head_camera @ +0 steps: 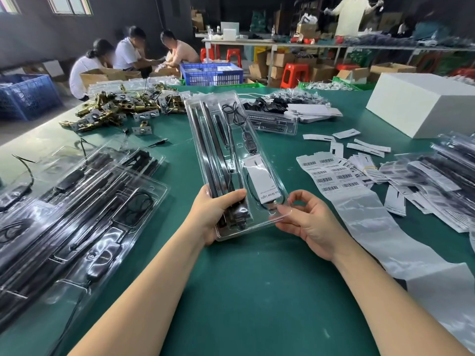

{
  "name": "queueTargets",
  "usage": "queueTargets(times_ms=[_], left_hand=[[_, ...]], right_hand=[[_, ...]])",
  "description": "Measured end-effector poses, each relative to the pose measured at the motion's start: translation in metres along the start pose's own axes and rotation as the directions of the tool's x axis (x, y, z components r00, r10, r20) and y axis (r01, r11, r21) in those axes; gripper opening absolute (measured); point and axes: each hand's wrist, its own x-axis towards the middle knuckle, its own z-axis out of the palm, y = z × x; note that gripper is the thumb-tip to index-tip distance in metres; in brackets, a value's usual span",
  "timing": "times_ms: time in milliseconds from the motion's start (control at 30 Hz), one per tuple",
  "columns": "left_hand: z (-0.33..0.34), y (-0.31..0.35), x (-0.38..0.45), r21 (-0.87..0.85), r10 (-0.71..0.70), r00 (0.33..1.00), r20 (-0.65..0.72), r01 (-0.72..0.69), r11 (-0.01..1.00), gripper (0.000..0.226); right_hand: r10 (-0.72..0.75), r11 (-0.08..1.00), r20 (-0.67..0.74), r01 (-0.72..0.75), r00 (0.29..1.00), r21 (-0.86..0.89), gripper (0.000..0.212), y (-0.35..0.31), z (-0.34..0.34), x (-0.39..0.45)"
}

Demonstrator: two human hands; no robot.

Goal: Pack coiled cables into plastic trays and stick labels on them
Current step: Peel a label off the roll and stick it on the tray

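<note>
A long clear plastic tray [203, 119] is held up over the green table [257, 291], its far end pointing away from me. Inside lie black bars, a coiled black cable [232, 111] with an inline controller, and a white card [261, 179]. My left hand [216, 214] grips the tray's near left corner, thumb on top over the black parts. My right hand [305, 222] pinches the near right corner between thumb and forefinger. A strip of barcode labels [326, 176] on glossy backing lies to the right.
Several packed clear trays [84, 204] are heaped at the left, more at the right edge [447, 170]. Brass hardware [115, 109] lies at the far left, loose white cards [359, 147] and a white box [424, 104] at the right. People sit in the background.
</note>
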Motion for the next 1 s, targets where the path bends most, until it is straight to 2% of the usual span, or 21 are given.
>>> queueTargets(times_ms=[167,233,300,433,500,567,733,900,1000], left_hand=[[-0.002,0.001,0.0,0.029,-0.006,1.0,0.02,0.006,1.0,0.065],[-0.001,0.001,0.0,0.009,-0.008,0.999,0.046,0.008,1.0,0.07],[-0.001,0.002,-0.001,0.014,-0.002,0.998,0.062,0.002,1.0,0.073],[0.0,0.003,-0.002,0.054,-0.014,0.999,0.051,0.012,0.998,0.092],[-0.001,0.004,-0.002,0.051,-0.016,0.999,0.05,0.013,0.999,0.084],[-0.001,0.004,-0.002,0.043,-0.015,0.998,0.054,0.013,0.999,0.073],[-0.001,0.003,-0.002,0.059,-0.025,0.998,0.051,0.022,0.998,0.066],[-0.002,0.002,-0.001,0.068,-0.026,0.998,0.064,0.022,0.997,0.057],[-0.002,0.001,0.0,0.093,-0.017,0.994,0.108,0.007,0.996,0.045]], right_hand=[[-0.026,0.999,-0.052,0.024,0.998,-0.045,0.02,0.001,0.005,0.001],[-0.059,0.995,-0.064,0.054,0.996,-0.078,0.03,0.002,0.007,-0.001],[-0.125,0.986,-0.101,0.112,0.987,-0.121,0.033,0.004,0.009,-0.001],[-0.294,0.933,-0.149,0.25,0.944,-0.257,0.029,0.01,0.011,0.0],[-0.322,0.913,-0.122,0.275,0.939,-0.301,0.035,0.009,0.01,0.0],[-0.317,0.913,-0.087,0.278,0.945,-0.299,0.038,0.006,0.007,0.001],[-0.245,0.927,-0.014,0.23,0.969,-0.298,0.049,0.0,-0.001,0.001],[-0.176,0.942,0.029,0.178,0.984,-0.283,0.032,-0.002,-0.01,0.004],[-0.078,0.97,0.08,0.094,0.994,-0.222,0.023,-0.007,-0.019,0.003]])
